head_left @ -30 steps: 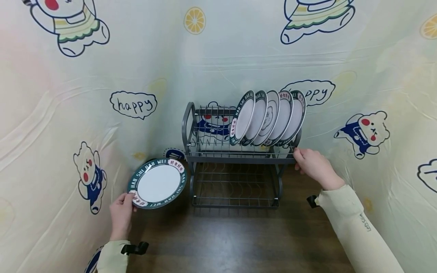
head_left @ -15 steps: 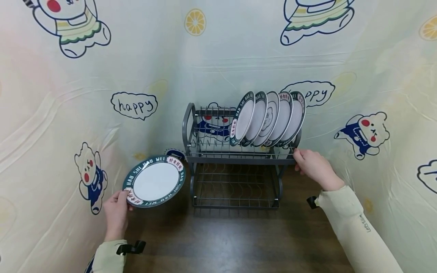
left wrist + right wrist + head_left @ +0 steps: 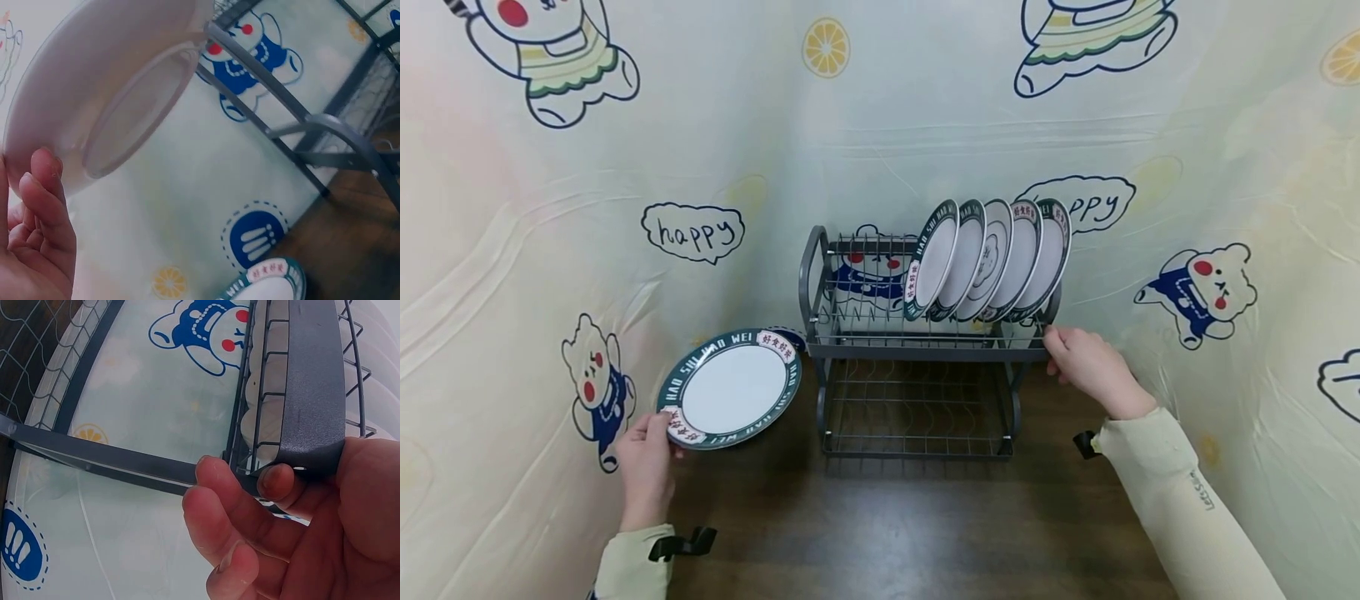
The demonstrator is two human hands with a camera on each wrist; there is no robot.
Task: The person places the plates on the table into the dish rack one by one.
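Note:
In the head view my left hand point(image 3: 647, 471) pinches the lower left rim of a round white plate point(image 3: 733, 385) with a green lettered border. The plate is raised and tilted, left of the dark grey two-tier dish rack point(image 3: 917, 353). Its pale underside point(image 3: 119, 69) faces the left wrist camera. My right hand point(image 3: 1093, 367) grips the front right corner of the rack's upper tier, thumb and index finger curled at the bar point(image 3: 312, 394). Several similar plates point(image 3: 936, 260) stand on edge, leaning, in the right part of the upper tier.
Below the held plate, the left wrist view shows another green-rimmed plate point(image 3: 275, 278), mostly out of frame. The rack's lower wire tier point(image 3: 917, 408) holds no plates. A brown wooden table point(image 3: 910, 525) lies in front, and a printed cartoon sheet point(image 3: 880, 125) hangs behind and at both sides.
My left hand has moved left and a little up in the head view, carrying the plate with it. The right hand and the rack have stayed in place.

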